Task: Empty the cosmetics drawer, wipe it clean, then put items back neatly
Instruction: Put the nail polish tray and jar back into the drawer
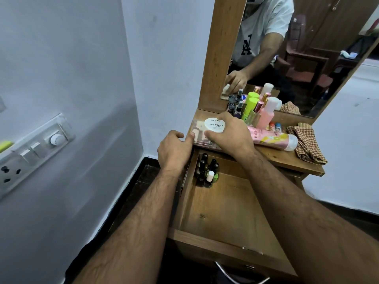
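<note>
The wooden drawer (227,210) is pulled out, and several nail polish bottles (207,171) stand in its far left corner. On the dresser top (287,158) above it lies a clear plastic case (200,132) with a round white nail polish remover tub (214,125) on it. My right hand (231,134) grips the white tub from the right. My left hand (176,148) is at the case's left end, with the thumb pressed against its edge. Behind stand several bottles (254,109), and a pink tube (270,138) lies on its side.
A checked brown cloth (305,140) lies at the right of the dresser top. A mirror (287,48) in a wooden frame rises behind. A white wall with a switch panel (34,150) is close on the left. The drawer's metal handle (235,275) is at the bottom.
</note>
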The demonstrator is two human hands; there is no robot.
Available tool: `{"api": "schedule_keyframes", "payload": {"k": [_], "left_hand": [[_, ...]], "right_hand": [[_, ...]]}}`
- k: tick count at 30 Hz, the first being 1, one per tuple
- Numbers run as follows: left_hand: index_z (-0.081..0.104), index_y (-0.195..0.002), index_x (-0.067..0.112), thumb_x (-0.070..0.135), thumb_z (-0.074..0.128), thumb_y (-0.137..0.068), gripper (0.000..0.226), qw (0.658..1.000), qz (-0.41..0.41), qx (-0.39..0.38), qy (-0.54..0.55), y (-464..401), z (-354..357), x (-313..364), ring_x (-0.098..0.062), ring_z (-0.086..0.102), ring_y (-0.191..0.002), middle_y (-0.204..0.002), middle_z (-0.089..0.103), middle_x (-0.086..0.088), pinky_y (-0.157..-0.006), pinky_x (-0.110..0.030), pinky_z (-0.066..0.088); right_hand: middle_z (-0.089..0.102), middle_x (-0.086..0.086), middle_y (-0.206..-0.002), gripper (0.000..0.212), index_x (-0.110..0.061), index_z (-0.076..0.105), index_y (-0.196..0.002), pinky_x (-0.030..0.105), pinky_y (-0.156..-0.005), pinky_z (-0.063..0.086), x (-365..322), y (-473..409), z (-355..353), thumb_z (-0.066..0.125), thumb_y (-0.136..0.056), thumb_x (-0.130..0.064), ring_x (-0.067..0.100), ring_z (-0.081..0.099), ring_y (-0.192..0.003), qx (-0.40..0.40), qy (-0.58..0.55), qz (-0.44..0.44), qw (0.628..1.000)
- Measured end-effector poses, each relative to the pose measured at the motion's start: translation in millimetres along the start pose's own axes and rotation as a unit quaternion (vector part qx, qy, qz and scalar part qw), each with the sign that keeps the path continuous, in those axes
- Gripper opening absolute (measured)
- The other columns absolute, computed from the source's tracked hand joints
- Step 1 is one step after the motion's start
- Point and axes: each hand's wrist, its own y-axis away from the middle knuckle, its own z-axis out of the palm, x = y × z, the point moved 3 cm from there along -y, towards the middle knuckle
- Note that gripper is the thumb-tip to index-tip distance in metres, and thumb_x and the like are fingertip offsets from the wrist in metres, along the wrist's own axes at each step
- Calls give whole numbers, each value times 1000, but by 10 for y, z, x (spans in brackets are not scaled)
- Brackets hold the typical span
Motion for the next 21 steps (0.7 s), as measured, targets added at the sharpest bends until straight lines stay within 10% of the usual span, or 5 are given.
{"api": "schedule_keyframes", "payload": {"k": [8, 21], "left_hand": [[55, -101, 22, 52, 68, -86, 36, 985, -69, -47, 151, 71, 98, -2, -12, 73, -64, -82, 71, 4, -65, -35, 62], [62, -116, 13, 33, 70, -91, 33, 961, -62, -13, 267, 34, 115, 28, -11, 74, -69, -87, 72, 0, -66, -33, 63]], "right_hand": [[65, -4, -108, 50, -19, 63, -115, 41, -78, 57, 261, 257, -217, 79, -76, -45, 15, 61, -102, 61, -88, 25, 994], [68, 10, -113, 57, -13, 65, -119, 45, -85, 52, 806, 617, -225, 76, -76, -50, 27, 58, -107, 90, 2, 97, 991]]}}
